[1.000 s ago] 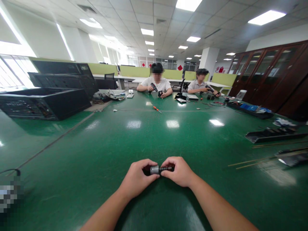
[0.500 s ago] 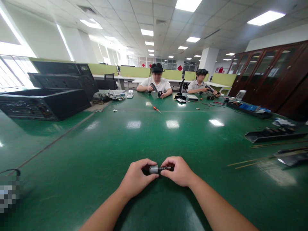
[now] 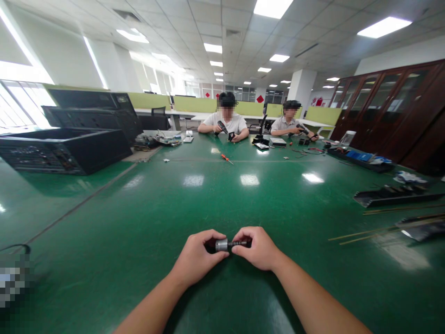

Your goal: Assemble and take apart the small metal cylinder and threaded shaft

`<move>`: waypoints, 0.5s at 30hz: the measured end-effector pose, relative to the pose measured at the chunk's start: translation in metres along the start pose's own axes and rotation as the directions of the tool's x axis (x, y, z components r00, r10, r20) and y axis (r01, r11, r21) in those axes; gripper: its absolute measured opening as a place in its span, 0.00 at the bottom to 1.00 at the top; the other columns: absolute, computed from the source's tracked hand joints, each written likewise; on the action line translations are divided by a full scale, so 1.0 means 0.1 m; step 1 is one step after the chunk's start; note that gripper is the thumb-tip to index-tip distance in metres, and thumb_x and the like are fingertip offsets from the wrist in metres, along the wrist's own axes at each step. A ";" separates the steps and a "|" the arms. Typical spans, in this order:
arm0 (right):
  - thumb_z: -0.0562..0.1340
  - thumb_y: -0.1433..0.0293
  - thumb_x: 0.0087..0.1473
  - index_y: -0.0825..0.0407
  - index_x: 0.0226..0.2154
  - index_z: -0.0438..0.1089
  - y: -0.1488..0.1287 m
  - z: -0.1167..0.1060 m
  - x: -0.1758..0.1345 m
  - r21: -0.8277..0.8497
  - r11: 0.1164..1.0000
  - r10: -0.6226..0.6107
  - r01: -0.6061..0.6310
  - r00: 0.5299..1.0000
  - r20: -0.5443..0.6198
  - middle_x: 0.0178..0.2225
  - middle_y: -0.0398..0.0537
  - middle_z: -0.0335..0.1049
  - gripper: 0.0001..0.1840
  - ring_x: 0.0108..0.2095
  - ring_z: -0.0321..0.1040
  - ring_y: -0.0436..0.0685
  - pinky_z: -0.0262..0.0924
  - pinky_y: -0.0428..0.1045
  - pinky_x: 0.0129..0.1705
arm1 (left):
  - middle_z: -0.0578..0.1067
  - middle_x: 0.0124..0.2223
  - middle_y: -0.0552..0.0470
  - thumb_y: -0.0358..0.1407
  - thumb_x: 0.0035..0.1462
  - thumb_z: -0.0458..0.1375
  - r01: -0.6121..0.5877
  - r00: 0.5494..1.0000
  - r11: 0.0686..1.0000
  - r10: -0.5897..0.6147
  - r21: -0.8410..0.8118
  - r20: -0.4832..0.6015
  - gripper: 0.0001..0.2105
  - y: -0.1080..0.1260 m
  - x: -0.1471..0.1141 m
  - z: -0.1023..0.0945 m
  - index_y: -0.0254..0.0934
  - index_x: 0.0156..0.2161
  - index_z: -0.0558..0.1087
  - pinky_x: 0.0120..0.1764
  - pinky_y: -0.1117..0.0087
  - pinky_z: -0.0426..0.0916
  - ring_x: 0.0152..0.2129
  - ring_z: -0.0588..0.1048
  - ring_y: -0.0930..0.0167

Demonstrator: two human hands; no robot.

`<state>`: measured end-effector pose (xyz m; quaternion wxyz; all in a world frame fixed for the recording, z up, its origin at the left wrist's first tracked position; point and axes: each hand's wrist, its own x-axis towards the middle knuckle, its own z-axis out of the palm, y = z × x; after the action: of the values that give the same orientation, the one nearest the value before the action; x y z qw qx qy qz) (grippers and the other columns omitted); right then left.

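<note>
Near the front of the green table (image 3: pixel 208 204), my left hand (image 3: pixel 196 255) is closed around a short silver metal cylinder (image 3: pixel 221 245), like a small motor or chuck body. Out of its right end runs a thin dark ribbed shaft (image 3: pixel 238 243), in line with the cylinder. The fingers of my right hand (image 3: pixel 259 248) are pinched on this shaft, whose far end is hidden in the palm. The two hands face each other, fingertips a small gap apart.
An orange screwdriver (image 3: pixel 226 158) lies farther off. Two people sit across the table, each holding a dark power tool (image 3: pixel 221 126). Open black computer cases (image 3: pixel 66 150) stand at left. At right are a tray of parts (image 3: pixel 361 158), metal brackets (image 3: pixel 396 194) and thin rods (image 3: pixel 361 235).
</note>
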<state>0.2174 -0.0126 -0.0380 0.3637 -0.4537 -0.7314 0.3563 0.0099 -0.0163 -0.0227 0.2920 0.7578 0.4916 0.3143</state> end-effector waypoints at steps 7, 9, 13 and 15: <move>0.67 0.70 0.46 0.53 0.29 0.75 0.01 0.00 0.00 -0.001 1.000 -0.009 0.009 1.000 -0.006 0.26 0.43 0.73 0.04 0.27 0.66 0.51 0.57 0.45 0.30 | 0.80 0.35 0.56 0.34 0.46 0.66 -0.005 1.000 1.000 0.005 0.006 -0.003 0.11 0.00 0.00 0.00 0.41 0.37 0.77 0.38 0.69 0.68 0.33 0.77 0.68; 0.67 0.70 0.46 0.53 0.29 0.75 0.02 0.00 -0.01 0.000 1.000 -0.009 0.009 1.000 -0.007 0.26 0.43 0.73 0.04 0.27 0.66 0.51 0.57 0.45 0.29 | 0.80 0.35 0.56 0.34 0.46 0.66 -0.002 1.000 1.000 0.002 0.009 -0.003 0.11 0.00 0.00 0.00 0.41 0.38 0.77 0.38 0.69 0.68 0.33 0.77 0.68; 0.66 0.70 0.46 0.53 0.29 0.75 0.01 0.00 0.00 0.001 1.000 -0.010 0.010 1.000 -0.008 0.26 0.43 0.73 0.04 0.27 0.66 0.51 0.57 0.45 0.30 | 0.80 0.35 0.56 0.34 0.45 0.67 -0.005 1.000 1.000 0.005 0.012 -0.008 0.11 0.00 0.00 0.00 0.41 0.38 0.77 0.38 0.69 0.68 0.33 0.77 0.68; 0.66 0.71 0.46 0.53 0.29 0.75 0.00 -0.01 0.00 0.004 1.000 -0.009 0.009 1.000 -0.008 0.26 0.43 0.73 0.04 0.27 0.66 0.51 0.57 0.45 0.30 | 0.80 0.35 0.56 0.34 0.45 0.67 -0.009 1.000 1.000 0.009 0.011 -0.011 0.11 0.00 0.00 -0.01 0.42 0.38 0.78 0.38 0.69 0.68 0.33 0.77 0.68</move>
<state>0.2184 -0.0127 -0.0376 0.3691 -0.4509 -0.7314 0.3543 0.0096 -0.0159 -0.0224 0.2836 0.7599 0.4916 0.3170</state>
